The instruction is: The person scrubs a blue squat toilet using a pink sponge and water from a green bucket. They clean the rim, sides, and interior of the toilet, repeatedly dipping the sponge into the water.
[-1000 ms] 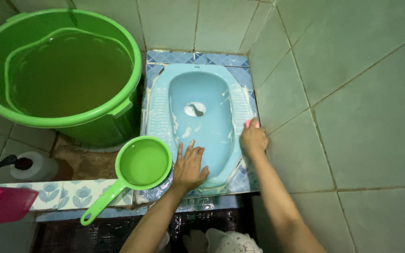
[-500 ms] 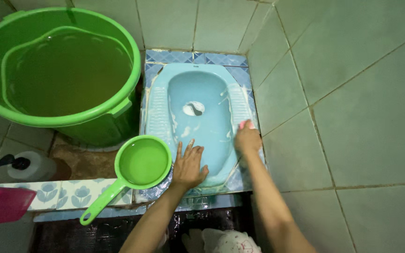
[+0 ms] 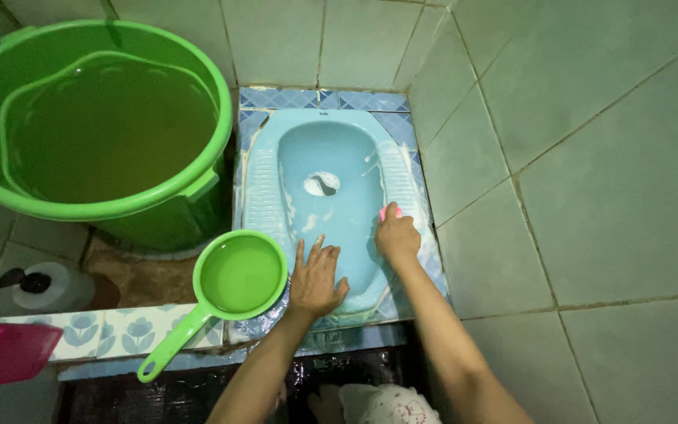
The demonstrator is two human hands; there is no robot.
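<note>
A light blue squat toilet pan (image 3: 331, 137) is set in blue patterned tiles, with white foam streaks on its bowl and footrests. My right hand (image 3: 398, 238) is closed around a small pink scrubber (image 3: 390, 211) and presses it on the inner edge of the right footrest. My left hand (image 3: 315, 276) lies flat with fingers spread on the near rim of the pan, holding nothing.
A large green bucket (image 3: 213, 94) full of water stands left of the pan. A green dipper (image 3: 241, 275) with water sits by my left hand. A white bottle (image 3: 52, 286) and a pink container (image 3: 5, 353) are at far left. Tiled walls close in on the right.
My right hand has slid the pink scrubber leftward from the pan's outer right edge to the inner side of the footrest. The left hand stays put.
</note>
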